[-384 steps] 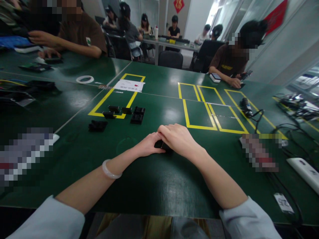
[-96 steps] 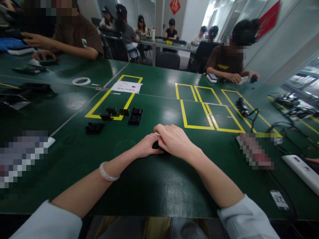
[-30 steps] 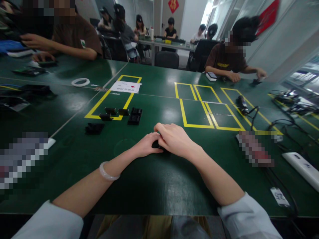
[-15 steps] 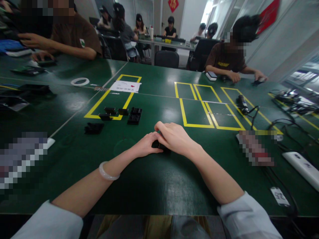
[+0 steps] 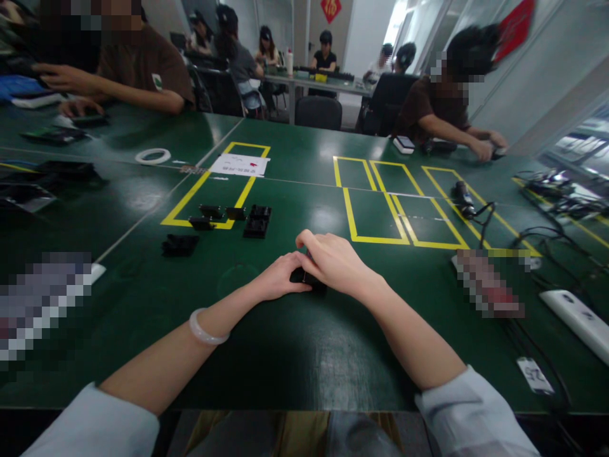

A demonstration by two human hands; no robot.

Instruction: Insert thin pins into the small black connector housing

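Both my hands meet over a small black part (image 5: 301,277) on the green table (image 5: 266,355). My left hand (image 5: 280,277) grips its left side between thumb and fingers. My right hand (image 5: 333,261) curls over it from above and the right, with its fingertips touching my left fingers. Most of the part is hidden under the hands, so its exact kind cannot be made out. Beyond my left hand stand several similar small black plastic pieces, among them a blocky black piece (image 5: 257,221) and an angled black piece (image 5: 179,244).
Yellow tape outlines (image 5: 380,241) mark the table. A white paper sheet (image 5: 240,165) and a tape roll (image 5: 152,156) lie farther back. To the right are a white power strip (image 5: 578,324), cables (image 5: 547,184) and a black device (image 5: 462,198). Co-workers sit across the table.
My right hand has shifted very slightly, and a little more of the black part shows between the hands. The co-worker at right has moved their hands together.
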